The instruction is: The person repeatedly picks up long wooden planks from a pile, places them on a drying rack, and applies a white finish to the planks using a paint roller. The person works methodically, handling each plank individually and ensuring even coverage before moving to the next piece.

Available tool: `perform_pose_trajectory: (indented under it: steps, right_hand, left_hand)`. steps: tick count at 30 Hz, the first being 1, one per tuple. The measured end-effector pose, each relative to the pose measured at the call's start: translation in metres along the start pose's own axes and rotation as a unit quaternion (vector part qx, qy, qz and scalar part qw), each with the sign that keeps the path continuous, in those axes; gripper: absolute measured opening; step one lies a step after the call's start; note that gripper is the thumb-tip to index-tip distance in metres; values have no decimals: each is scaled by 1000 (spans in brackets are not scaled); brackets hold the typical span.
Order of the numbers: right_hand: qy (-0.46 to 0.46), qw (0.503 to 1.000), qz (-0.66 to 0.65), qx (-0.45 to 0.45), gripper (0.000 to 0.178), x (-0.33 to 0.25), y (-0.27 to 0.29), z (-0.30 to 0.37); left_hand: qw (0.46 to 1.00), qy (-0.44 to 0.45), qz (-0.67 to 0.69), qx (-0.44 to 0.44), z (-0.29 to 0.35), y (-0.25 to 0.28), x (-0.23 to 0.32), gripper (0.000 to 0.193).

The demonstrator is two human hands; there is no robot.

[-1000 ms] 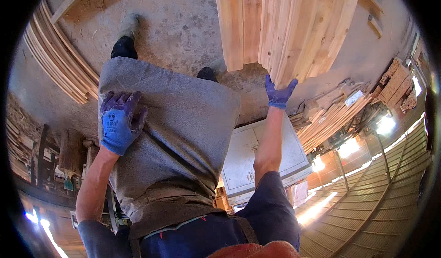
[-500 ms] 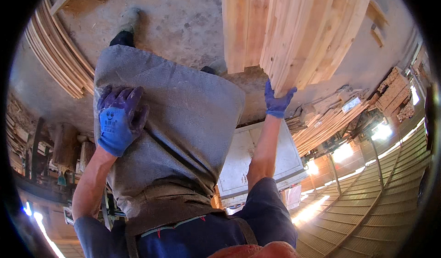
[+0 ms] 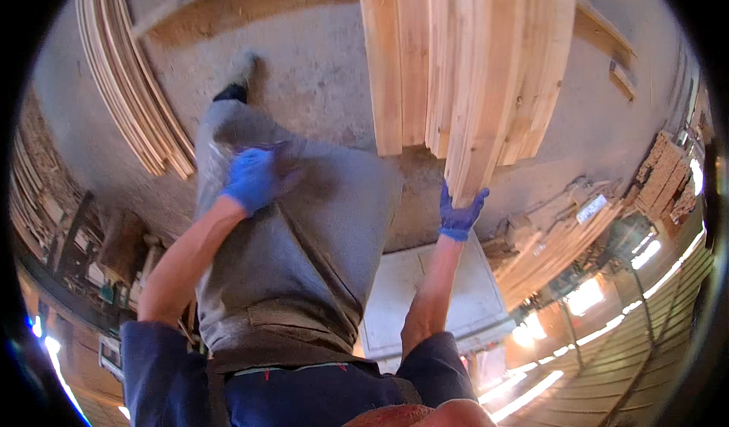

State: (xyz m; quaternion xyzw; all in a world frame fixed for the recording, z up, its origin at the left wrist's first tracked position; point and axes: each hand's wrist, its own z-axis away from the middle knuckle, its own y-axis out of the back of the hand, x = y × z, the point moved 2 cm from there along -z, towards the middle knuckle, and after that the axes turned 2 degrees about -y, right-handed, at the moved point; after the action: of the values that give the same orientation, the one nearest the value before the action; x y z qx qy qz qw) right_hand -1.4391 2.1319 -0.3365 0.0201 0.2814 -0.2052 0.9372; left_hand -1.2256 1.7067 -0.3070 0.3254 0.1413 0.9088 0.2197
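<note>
My right hand (image 3: 460, 214), in a blue and purple work glove, grips the near end of a pale wooden board (image 3: 480, 115), thumb and fingers on either side of it. That end juts toward me past the neighbouring boards (image 3: 389, 70) of the stack. Whether one board or several lie in the grip, I cannot tell. My left hand (image 3: 258, 178), gloved the same way, is in front of the long grey apron (image 3: 304, 207) over my legs. Motion smears its fingers, and I see nothing held in it.
Long thin strips (image 3: 129, 85) lie on the concrete floor at the left. A white panel (image 3: 433, 283) is beneath my right forearm. More planks (image 3: 558, 252) and stacked brown wood (image 3: 662, 175) are on the right, short offcuts (image 3: 621, 80) at the far right.
The board at my right hand now sticks out nearer to me than the rest of the stack. My left hand has swung rightward across the apron. The whole view has shifted.
</note>
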Motion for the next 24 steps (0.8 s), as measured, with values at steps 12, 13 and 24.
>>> perform_pose_trajectory:
  steps: [12, 13, 24]
  right_hand:
    - [51, 995, 79, 33, 64, -2, 8, 33]
    - [50, 989, 139, -14, 63, -14, 16, 43]
    - [63, 721, 496, -480, 93, -160, -77, 271]
  left_hand:
    - [818, -103, 565, -16, -160, -73, 256, 76]
    - [822, -85, 563, -17, -154, -72, 259, 75]
    - [810, -57, 581, 48, 109, 23, 320, 73]
